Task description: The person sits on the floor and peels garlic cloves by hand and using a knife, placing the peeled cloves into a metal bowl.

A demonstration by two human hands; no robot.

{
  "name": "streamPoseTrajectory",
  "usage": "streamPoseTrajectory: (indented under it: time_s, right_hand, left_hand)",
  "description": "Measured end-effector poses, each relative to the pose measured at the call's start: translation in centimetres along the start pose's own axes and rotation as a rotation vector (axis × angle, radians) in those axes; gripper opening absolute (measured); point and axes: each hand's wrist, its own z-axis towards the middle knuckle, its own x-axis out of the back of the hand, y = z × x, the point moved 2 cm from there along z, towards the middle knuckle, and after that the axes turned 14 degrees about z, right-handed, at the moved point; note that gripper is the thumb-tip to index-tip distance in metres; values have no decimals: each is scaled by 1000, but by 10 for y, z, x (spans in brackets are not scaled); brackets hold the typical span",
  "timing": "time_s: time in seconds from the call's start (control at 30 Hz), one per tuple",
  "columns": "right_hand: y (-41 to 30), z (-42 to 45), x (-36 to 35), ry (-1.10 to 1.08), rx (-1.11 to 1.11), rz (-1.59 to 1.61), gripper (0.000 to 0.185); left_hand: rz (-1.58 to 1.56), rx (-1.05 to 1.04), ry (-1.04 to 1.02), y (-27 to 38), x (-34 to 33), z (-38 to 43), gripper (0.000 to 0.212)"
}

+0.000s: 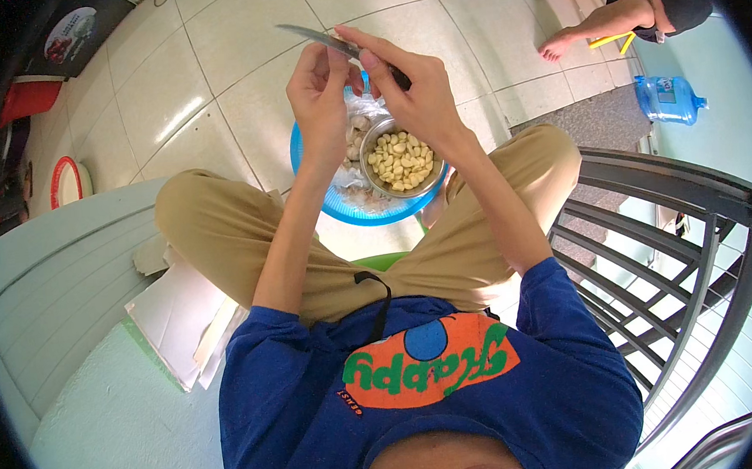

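Note:
My right hand (414,85) grips the dark handle of a small knife (316,36), its curved blade pointing to the upper left. Close against the blade is my left hand (320,91), fingers bent and thumb near the tips of my right hand; whether a small piece sits between its fingers cannot be told. Below both hands, a metal bowl (366,170) holds many peeled garlic cloves (400,161). It rests in a blue plastic basket (331,208), beside unpeeled garlic bulbs (355,138), clear plastic and loose skins (370,199).
Black metal railing (646,170) curves along my right side. A blue water bottle (671,99) lies by the right wall, below another person's bare leg (609,19). Papers (176,320) lean at my left; a red-rimmed basin (68,181) stands farther left.

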Motion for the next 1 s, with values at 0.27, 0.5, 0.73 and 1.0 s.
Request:
streamPoseTrajectory:
  time_s: [0.27, 0.5, 0.73, 1.0]
  right_hand:
    - [3, -1, 0, 37, 29, -17, 32]
    - [13, 3, 7, 57, -54, 194, 32]
    - [4, 0, -1, -16, -45, 265, 35]
    - [11, -1, 2, 10, -86, 252, 30]
  left_hand:
    - [96, -85, 15, 1, 0, -1, 26]
    - [77, -41, 28, 11, -8, -5, 28]
    - [107, -60, 67, 5, -3, -4, 26]
    - [135, -73, 101, 4, -2, -3, 26]
